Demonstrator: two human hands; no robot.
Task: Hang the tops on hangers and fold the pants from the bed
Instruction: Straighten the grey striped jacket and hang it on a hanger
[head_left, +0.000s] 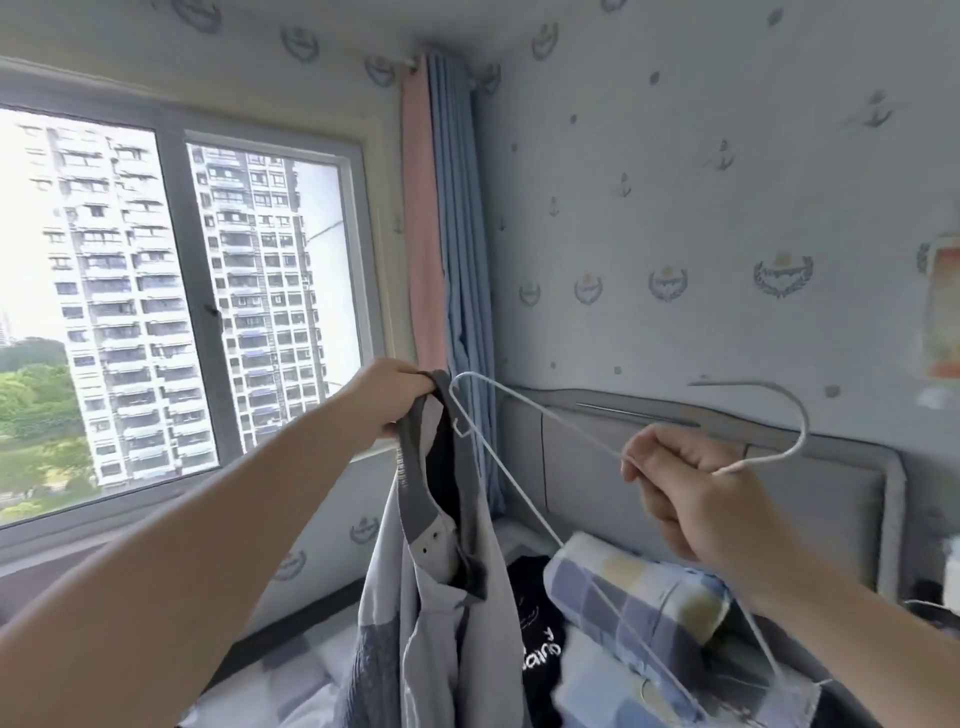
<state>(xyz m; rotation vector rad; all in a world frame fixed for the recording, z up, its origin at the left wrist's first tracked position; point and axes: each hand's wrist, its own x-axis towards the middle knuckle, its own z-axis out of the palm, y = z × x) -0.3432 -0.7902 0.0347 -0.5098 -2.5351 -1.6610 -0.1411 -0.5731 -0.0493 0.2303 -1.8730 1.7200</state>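
My left hand (387, 397) grips the dark grey collar of a light grey top (441, 582) and holds it up in the air; the garment hangs down over the bed. My right hand (691, 493) grips a white wire hanger (524, 410) at the base of its hook, which curves up to the right. One end of the hanger sits right beside the collar, next to my left hand. A black garment with white lettering (540, 623) lies on the bed below.
A checked blue, grey and cream pillow (639, 592) lies on the bed in front of the grey padded headboard (810, 499). A large window (171, 312) fills the left, with pink and blue curtains (441, 234) in the corner.
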